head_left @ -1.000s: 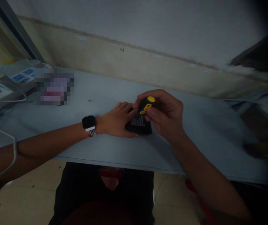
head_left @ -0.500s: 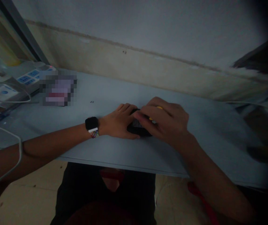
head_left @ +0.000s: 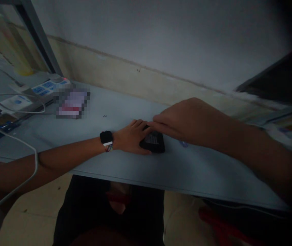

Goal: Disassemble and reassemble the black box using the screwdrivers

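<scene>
A small flat black box-shaped device (head_left: pixel 155 142) with grey label lines on top lies on the table. My left hand (head_left: pixel 133 136), with a smartwatch (head_left: pixel 106 137) at the wrist, grips its left side, thumb along the near edge and fingers at the far edge. Over the device's far right corner, the fingers of my right hand (head_left: pixel 176 121) are pressed together, thumb and fingertips pointing left towards my left fingers. What they pinch, if anything, is hidden. Just below that hand shows a small bluish-purple piece (head_left: pixel 183 144), too blurred to name.
On the left, a power strip (head_left: pixel 43 88) with white cables (head_left: pixel 34 160) lies beside a blurred-out phone (head_left: pixel 73 102). One cable hangs across my left forearm. Blue pen-like items (head_left: pixel 2 131) lie at the left edge. A wall (head_left: pixel 146 73) runs behind the table (head_left: pixel 125 167).
My right hand has turned over and its forearm has swung up to the right, uncovering more of the device. The yellow part seen in its fingers before no longer shows. My left hand keeps its grip.
</scene>
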`<state>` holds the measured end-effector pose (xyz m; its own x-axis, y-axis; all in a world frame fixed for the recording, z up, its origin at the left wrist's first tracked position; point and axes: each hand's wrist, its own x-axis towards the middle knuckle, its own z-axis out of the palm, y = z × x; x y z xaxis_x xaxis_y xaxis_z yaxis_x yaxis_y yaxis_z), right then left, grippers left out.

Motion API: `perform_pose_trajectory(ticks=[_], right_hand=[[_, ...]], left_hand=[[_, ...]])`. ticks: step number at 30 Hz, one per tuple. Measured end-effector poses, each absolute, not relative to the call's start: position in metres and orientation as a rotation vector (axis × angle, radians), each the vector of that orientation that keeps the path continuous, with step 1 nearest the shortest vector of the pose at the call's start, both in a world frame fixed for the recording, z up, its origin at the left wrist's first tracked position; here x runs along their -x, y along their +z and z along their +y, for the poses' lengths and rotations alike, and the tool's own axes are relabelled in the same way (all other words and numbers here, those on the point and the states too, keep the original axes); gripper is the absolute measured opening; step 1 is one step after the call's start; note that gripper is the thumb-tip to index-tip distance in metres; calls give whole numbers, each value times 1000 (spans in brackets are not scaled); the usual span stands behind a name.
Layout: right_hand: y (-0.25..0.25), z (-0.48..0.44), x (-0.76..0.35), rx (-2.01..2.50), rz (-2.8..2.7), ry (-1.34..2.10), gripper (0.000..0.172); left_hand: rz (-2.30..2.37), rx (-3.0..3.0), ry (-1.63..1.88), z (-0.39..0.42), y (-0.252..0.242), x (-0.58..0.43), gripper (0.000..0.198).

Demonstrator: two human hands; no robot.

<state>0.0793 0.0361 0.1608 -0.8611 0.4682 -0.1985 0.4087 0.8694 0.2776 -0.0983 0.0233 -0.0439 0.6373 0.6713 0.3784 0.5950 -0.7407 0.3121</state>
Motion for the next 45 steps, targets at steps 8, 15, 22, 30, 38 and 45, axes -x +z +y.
perform_pose_trajectory(ticks=[8, 15, 22, 30, 38, 45], right_hand=[[170, 35, -73, -658, 2756, 4, 26], [166, 39, -70, -660, 2671, 466, 41], [178, 35, -70, -703, 2618, 232, 37], [172, 25, -67, -682, 2675, 368, 27], [167, 22, -67, -680, 2670, 201, 22], [154, 18, -70, -795, 2710, 312, 21]], left_hand=[[1075, -2732, 666, 25, -43, 97, 105], [1117, -2776, 683, 27, -47, 95, 104], [1108, -2755, 694, 27, -46, 95, 106], [1102, -2733, 731, 28, -49, 95, 102], [1103, -2738, 692, 27, -47, 96, 102], [1091, -2726, 721, 27, -47, 96, 100]])
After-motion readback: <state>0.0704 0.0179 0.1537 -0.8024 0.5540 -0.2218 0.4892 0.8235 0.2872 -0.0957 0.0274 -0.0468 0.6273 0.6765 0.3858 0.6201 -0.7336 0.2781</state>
